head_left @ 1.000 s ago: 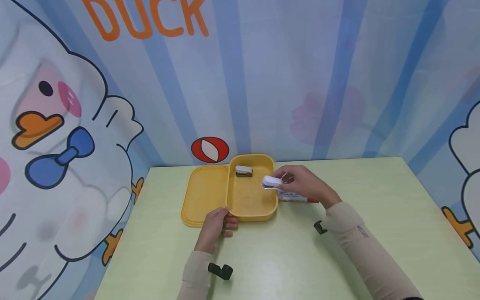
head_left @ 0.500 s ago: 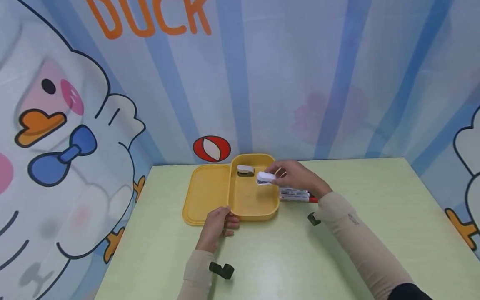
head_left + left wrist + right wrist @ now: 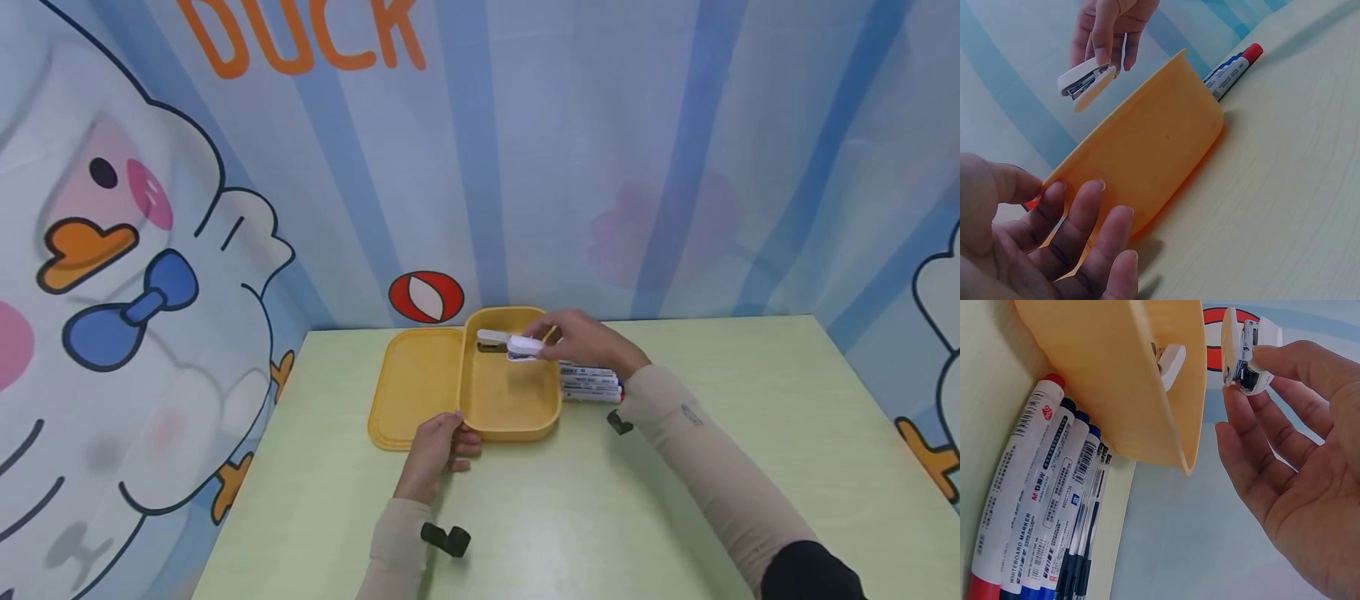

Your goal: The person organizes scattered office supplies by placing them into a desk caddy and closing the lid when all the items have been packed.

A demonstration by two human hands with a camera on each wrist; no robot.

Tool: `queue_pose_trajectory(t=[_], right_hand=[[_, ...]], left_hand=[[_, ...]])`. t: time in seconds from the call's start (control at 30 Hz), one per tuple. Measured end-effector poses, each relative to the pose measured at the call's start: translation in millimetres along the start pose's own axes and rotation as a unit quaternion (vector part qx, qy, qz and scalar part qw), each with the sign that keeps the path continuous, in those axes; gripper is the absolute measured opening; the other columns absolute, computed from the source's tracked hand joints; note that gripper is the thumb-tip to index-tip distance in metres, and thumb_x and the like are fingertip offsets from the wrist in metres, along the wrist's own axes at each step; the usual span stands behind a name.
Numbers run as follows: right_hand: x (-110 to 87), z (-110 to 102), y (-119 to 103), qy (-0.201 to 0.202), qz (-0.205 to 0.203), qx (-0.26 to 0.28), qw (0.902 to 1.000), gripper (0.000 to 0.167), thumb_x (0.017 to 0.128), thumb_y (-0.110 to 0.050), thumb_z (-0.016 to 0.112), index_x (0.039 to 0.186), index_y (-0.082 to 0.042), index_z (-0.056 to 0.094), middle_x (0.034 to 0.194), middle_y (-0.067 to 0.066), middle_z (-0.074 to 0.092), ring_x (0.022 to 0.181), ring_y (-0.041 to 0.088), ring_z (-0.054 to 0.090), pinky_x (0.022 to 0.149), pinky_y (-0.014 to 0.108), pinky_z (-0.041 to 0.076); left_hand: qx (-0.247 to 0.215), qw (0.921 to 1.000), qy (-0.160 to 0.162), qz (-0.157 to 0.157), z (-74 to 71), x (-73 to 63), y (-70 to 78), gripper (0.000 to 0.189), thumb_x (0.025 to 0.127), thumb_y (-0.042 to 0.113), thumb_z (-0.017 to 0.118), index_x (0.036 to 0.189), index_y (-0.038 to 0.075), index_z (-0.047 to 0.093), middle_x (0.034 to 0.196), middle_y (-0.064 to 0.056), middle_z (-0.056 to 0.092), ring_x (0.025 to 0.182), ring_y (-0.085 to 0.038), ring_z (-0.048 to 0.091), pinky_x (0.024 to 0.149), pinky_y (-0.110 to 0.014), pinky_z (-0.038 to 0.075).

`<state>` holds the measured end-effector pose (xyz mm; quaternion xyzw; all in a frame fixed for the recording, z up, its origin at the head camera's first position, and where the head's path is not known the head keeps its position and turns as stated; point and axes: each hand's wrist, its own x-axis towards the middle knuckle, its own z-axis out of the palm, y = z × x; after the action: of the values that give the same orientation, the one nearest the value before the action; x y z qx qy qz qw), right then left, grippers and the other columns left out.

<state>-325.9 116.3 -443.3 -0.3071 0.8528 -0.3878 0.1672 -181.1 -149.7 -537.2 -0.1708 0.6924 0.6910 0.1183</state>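
Note:
My right hand (image 3: 581, 340) pinches a small white stapler (image 3: 524, 347) above the yellow box (image 3: 510, 408). In the right wrist view the stapler's metal inside shows between thumb and fingertips. A second white stapler (image 3: 1173, 365) lies inside the box near its far left side; in the head view the held one overlaps its right end. My left hand (image 3: 437, 450) pinches the rim at the box's near left corner. Thumb and forefinger meet there in the left wrist view, while the other fingers (image 3: 1110, 237) curve loosely along the outer wall.
A yellow lid (image 3: 412, 392) lies flat against the box's left side. To the right of the box lie several whiteboard markers (image 3: 1022, 481) with red, black and blue caps, and several slim pens (image 3: 1088, 519) beside them. A printed backdrop (image 3: 540, 167) rises behind the table (image 3: 675, 500).
My right hand has moved left over the box with the stapler, from its right edge toward the stapler lying inside. More of the markers shows. The left hand has kept its hold on the rim.

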Motion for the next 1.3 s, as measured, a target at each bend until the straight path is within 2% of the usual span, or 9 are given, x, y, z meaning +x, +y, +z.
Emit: queue_pose_trajectory(t=[0.3,0.6,0.83,1.3], right_hand=[[9.4,-3.2,3.1,-0.014,0.002,0.013,0.9998,0.032,0.094,-0.008,0.071,0.126,-0.009,0.068,0.122,0.008,0.068,0.113,0.032,0.064,0.092,0.04,0.056],[23.9,-5.8,9.7,-0.025,0.023,-0.018,0.9993,0.033,0.092,-0.008,0.073,0.125,-0.009,0.069,0.116,0.007,0.069,0.11,0.027,0.064,0.092,0.039,0.055],[32.9,-9.2,6.9,-0.033,0.049,-0.047,0.9972,0.03,0.091,-0.011,0.075,0.121,-0.011,0.071,0.114,0.006,0.069,0.107,0.024,0.063,0.09,0.038,0.055],[50.2,-9.1,9.0,-0.052,0.054,-0.09,0.9932,0.03,0.091,-0.011,0.074,0.121,-0.01,0.071,0.113,0.007,0.07,0.106,0.023,0.063,0.09,0.038,0.055]], left_hand=[[0.002,1.0,0.003,-0.001,0.7,-3.5,2.2,0.034,0.108,0.036,0.048,0.103,0.006,0.064,0.095,-0.007,0.073,0.083,-0.02,0.072,0.066,-0.034,0.057],[-0.002,1.0,0.006,-0.001,1.0,-3.0,1.1,0.033,0.107,0.034,0.049,0.102,0.005,0.065,0.094,-0.008,0.074,0.082,-0.02,0.072,0.064,-0.032,0.057],[-0.003,1.0,0.002,0.005,1.1,-3.2,2.1,0.034,0.107,0.034,0.049,0.102,0.005,0.065,0.093,-0.007,0.073,0.081,-0.018,0.072,0.063,-0.031,0.057],[0.001,1.0,0.002,0.007,0.9,-5.1,3.2,0.034,0.107,0.035,0.048,0.103,0.005,0.065,0.095,-0.008,0.074,0.083,-0.02,0.073,0.066,-0.034,0.057]])
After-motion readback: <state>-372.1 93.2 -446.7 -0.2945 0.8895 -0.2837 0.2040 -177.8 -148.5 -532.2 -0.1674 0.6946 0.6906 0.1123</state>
